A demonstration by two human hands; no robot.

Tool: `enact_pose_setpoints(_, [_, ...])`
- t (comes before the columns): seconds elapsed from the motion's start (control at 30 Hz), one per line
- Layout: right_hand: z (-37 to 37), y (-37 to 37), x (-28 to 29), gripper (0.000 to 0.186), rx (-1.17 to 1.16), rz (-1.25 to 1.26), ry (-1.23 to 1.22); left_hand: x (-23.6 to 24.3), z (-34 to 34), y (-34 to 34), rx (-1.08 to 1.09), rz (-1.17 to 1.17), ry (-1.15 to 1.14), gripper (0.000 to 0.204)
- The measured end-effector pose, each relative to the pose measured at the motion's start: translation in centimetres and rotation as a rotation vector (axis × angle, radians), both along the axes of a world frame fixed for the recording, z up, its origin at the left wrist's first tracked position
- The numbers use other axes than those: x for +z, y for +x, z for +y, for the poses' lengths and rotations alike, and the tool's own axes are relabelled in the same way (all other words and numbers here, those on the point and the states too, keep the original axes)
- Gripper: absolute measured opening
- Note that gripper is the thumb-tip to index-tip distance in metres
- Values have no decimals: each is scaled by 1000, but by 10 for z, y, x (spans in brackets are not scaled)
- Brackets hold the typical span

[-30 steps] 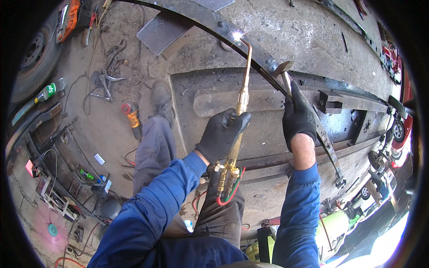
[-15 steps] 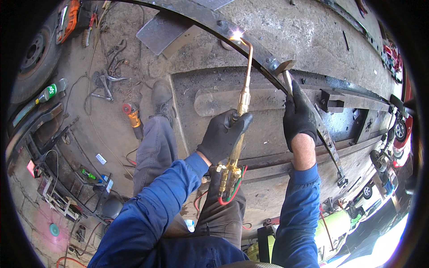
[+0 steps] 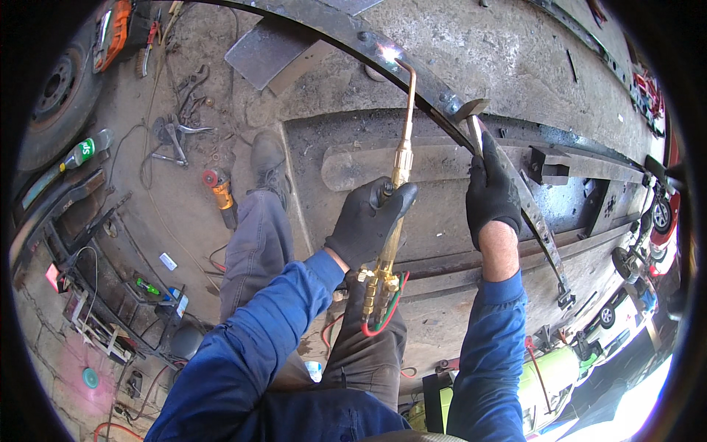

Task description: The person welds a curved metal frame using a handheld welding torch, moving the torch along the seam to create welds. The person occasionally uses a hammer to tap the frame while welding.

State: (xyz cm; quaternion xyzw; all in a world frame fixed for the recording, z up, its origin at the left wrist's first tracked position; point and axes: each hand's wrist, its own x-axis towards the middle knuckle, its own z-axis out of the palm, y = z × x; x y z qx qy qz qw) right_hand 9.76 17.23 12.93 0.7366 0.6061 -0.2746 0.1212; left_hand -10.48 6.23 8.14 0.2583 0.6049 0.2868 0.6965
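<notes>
My gloved left hand [image 3: 372,221] is closed around the brass body of a gas torch [image 3: 401,162]. Its bent copper tip reaches up to a long dark steel bar [image 3: 434,88]. A bright white flame [image 3: 388,53] glows against the bar close to a raised bolt or rivet head [image 3: 364,35]. Red and green hoses [image 3: 383,317] curve away from the torch's lower end. In my gloved right hand [image 3: 492,191] is the handle of a hammer [image 3: 471,110]. The hammer's head lies over or against the bar, near a second raised head [image 3: 447,97]; whether they touch, I cannot tell.
Below the bar is a recess in the concrete with a metal beam [image 3: 412,163] and a bracket [image 3: 549,166]. On the floor at left are an angle grinder [image 3: 219,195], pliers [image 3: 173,136], a plastic bottle [image 3: 85,151], a wheel [image 3: 59,88] and a metal frame [image 3: 125,272].
Almost nothing differs. The torch, the flame and both hands keep nearly the same places; the view has shifted very slightly.
</notes>
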Motion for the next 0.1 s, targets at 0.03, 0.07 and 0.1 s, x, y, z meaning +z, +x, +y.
enact_pose_setpoints(0.03, [0, -1, 1, 55, -11, 0, -10, -1, 0, 1, 27, 10, 19, 45])
enact_pose_setpoints(0.07, [1, -3, 2, 55, -20, -13, -21, -2, -1, 3, 59, 14, 42, 46])
enact_pose_setpoints(0.1, [1, -5, 3, 54, -23, -37, -33, -2, -1, 6, 91, 21, 64, 49])
